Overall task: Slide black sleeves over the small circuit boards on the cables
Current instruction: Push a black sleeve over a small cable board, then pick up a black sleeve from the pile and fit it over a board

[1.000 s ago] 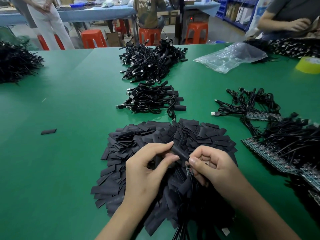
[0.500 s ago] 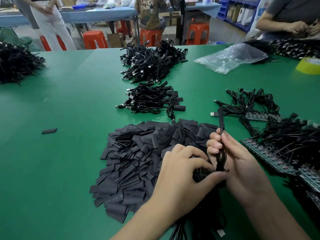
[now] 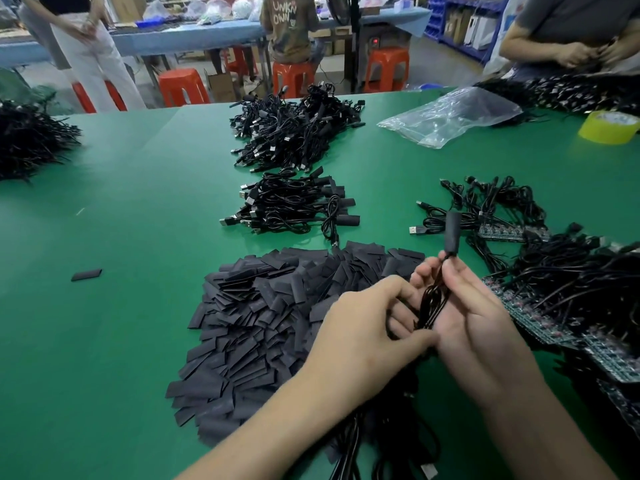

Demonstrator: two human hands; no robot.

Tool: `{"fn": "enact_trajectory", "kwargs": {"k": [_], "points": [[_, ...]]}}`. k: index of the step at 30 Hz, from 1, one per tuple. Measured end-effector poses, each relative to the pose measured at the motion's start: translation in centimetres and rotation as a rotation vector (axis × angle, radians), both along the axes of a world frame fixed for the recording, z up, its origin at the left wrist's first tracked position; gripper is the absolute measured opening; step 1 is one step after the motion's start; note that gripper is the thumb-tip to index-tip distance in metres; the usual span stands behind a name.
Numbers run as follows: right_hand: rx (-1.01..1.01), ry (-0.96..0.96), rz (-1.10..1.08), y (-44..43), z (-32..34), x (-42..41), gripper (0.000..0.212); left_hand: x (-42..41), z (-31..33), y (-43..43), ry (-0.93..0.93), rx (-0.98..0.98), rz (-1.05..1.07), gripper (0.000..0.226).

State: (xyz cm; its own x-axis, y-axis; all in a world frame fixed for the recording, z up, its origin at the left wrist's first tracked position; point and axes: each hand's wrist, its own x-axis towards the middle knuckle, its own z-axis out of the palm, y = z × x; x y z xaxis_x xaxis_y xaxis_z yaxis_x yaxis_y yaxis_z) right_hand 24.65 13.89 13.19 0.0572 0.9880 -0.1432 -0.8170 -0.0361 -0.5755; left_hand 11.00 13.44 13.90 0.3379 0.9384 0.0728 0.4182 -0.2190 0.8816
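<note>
A heap of flat black sleeves (image 3: pixel 263 323) lies on the green table (image 3: pixel 138 220) in front of me. My right hand (image 3: pixel 474 317) grips a looped black cable (image 3: pixel 433 303) whose end carries a sleeved board (image 3: pixel 451 230) sticking up above my fingers. My left hand (image 3: pixel 360 334) curls around the lower part of the same cable bundle, touching my right palm. Bare green circuit boards on cables (image 3: pixel 540 310) lie in a tangle at the right.
Two piles of sleeved cables (image 3: pixel 294 206) (image 3: pixel 298 126) sit ahead of me. A stray sleeve (image 3: pixel 86 274) lies at the left, another cable heap (image 3: pixel 31 140) at far left. A plastic bag (image 3: pixel 450 116) and yellow tape roll (image 3: pixel 607 128) are far right. A person (image 3: pixel 581 32) works opposite.
Both hands moved right from over the sleeve heap. A second ago they were fitting a sleeve on a board; now the sleeved end stands above my right hand, the cable gathered in loops.
</note>
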Motion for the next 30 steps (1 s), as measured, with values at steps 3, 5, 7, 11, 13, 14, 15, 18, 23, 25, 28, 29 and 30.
{"fn": "enact_trajectory", "kwargs": {"k": [3, 5, 7, 11, 13, 14, 15, 18, 23, 25, 28, 29, 30], "points": [[0.034, -0.057, -0.059, 0.4, -0.3, 0.5, 0.024, 0.2, 0.4, 1.1, -0.092, -0.032, 0.026, 0.020], [0.039, -0.127, -0.111, 0.7, -0.6, 0.8, 0.030, -0.6, 1.2, 2.8, -0.120, -0.009, 0.069, 0.020], [0.026, -0.202, -0.152, 0.8, -0.9, 1.1, 0.034, -2.2, 2.1, 5.6, -0.095, 0.052, 0.156, 0.019], [0.023, -0.272, -0.156, 0.7, -1.5, 1.1, 0.035, -5.3, 3.3, 12.5, 0.126, 0.236, 0.392, 0.024], [0.028, -0.298, -0.158, 0.7, -1.8, 0.9, 0.033, -6.2, 3.3, 15.8, 0.212, 0.250, 0.446, 0.035], [0.031, -0.313, -0.158, 0.8, -2.0, 0.9, 0.033, -6.7, 3.1, 17.0, 0.246, 0.232, 0.449, 0.041], [0.033, -0.329, -0.156, 0.8, -2.0, 0.9, 0.032, -7.0, 2.8, 17.9, 0.279, 0.205, 0.444, 0.047], [0.041, -0.361, -0.146, 0.8, -2.2, 1.1, 0.034, -7.5, 1.8, 17.8, 0.453, 0.237, 0.427, 0.051], [0.053, -0.430, -0.126, 0.9, -2.7, 0.9, 0.024, -6.0, 1.0, 10.1, 0.515, 0.274, 0.212, 0.028], [0.057, -0.470, -0.120, 0.8, -2.9, 0.8, 0.018, -5.4, 1.0, 6.3, 0.580, 0.206, 0.106, 0.039], [0.085, -0.548, -0.101, 0.7, -3.1, 0.7, 0.017, -4.9, 0.9, 2.0, 0.780, 0.210, 0.021, 0.061], [0.097, -0.580, -0.096, 0.7, -3.1, 0.7, 0.018, -4.8, 0.9, 1.1, 0.830, 0.220, 0.009, 0.065], [0.110, -0.618, -0.091, 0.6, -3.2, 0.7, 0.019, -4.7, 0.8, 0.5, 0.853, 0.230, 0.006, 0.068]]}}
